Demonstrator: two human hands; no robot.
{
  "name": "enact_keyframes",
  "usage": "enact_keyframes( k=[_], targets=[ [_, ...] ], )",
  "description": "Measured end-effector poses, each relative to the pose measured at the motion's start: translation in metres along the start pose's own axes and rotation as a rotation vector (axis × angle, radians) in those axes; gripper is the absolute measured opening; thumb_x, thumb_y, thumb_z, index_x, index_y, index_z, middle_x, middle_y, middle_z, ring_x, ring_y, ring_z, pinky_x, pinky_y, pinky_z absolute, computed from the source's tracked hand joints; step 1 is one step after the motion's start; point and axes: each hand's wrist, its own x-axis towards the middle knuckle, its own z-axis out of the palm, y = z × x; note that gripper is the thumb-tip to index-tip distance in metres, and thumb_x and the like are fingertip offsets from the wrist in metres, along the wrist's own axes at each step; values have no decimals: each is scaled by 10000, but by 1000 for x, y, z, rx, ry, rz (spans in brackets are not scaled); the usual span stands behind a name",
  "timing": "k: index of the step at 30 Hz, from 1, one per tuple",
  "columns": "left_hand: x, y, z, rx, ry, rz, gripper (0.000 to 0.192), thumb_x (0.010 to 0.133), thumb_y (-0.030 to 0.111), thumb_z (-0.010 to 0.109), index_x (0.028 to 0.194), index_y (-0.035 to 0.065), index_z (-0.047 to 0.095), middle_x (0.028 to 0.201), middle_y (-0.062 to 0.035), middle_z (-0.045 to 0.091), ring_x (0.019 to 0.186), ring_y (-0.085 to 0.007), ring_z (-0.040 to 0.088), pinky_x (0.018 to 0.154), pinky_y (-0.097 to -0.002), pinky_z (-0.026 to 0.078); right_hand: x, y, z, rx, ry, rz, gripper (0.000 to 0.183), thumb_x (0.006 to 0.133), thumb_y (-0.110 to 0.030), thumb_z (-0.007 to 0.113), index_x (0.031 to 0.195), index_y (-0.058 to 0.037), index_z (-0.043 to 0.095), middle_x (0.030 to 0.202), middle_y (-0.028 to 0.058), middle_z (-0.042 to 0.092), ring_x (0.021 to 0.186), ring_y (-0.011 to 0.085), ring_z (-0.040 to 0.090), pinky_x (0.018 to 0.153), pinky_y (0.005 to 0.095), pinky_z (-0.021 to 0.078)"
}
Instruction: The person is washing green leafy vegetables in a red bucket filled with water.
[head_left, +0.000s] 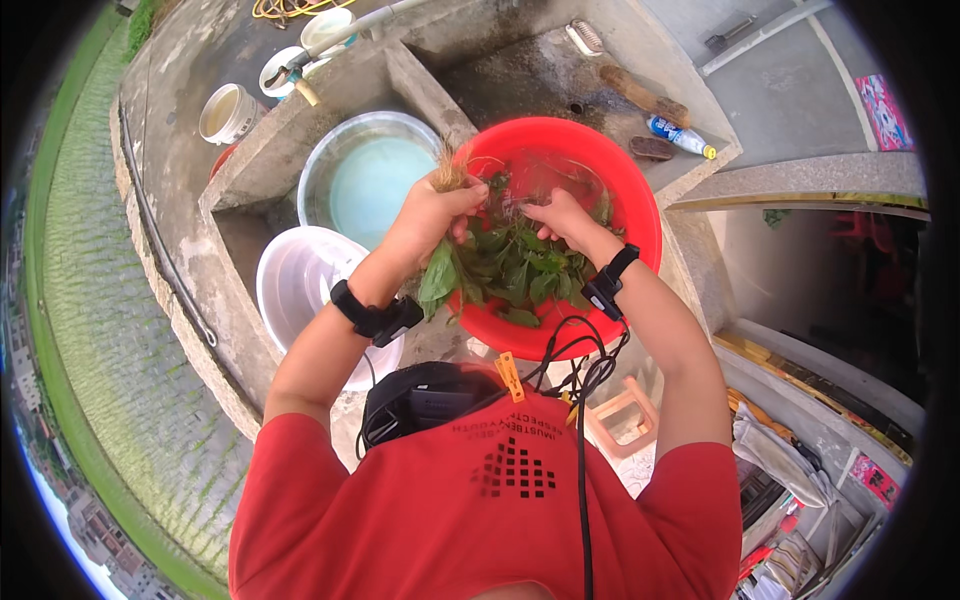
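Note:
My left hand (442, 210) is closed round a bunch of leafy green plants, whose pale, fibrous roots (450, 171) stick up above the fist. The leaves (439, 277) hang down below it, over the left rim of a red plastic basin (643, 217). Over the basin, to the right, my right hand (559, 217) has thumb and fingers drawn together near thin stems; whether it pinches any is hard to tell. More leafy greens (536, 270) lie in the basin beneath both hands, with water at its far side.
A metal basin of water (375, 176) and a white plastic basin (285, 281) stand left in the concrete sink (262, 172). A tap (300, 81) juts over its wall. Behind the red basin lie a brush (585, 37), a wooden piece (641, 94) and a plastic bottle (679, 136).

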Motion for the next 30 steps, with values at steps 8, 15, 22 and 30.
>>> enact_keyframes(
  k=[8,15,22,30],
  targets=[
    [17,-22,3,114,-77,-70,260,866,60,671,1115,0,628,871,-63,655,542,-106,572,478,-254,469,-39,-28,-25,57,-170,-62,150,868,-177,733,893,-49,657,689,-31,569,518,44,410,460,220,292],
    [40,-45,27,355,-179,-94,256,844,52,678,1097,17,658,762,-20,636,550,-100,588,486,-236,480,-61,-41,-28,54,-106,-157,152,897,-194,695,910,-42,682,740,-10,627,541,41,446,478,206,337],
    [44,-46,23,302,-223,-139,208,827,79,702,1022,24,655,749,-8,628,547,-86,579,473,-221,448,-27,9,-59,-94,79,-185,154,894,-161,670,924,-10,678,790,59,664,603,137,569,543,279,459],
    [44,-48,19,271,-223,-158,227,824,64,693,1040,15,642,782,-20,639,563,-98,603,476,-226,456,-49,-30,-23,-387,308,-393,295,875,-301,681,862,-6,678,787,168,659,660,287,642,639,376,517]
  ],
)
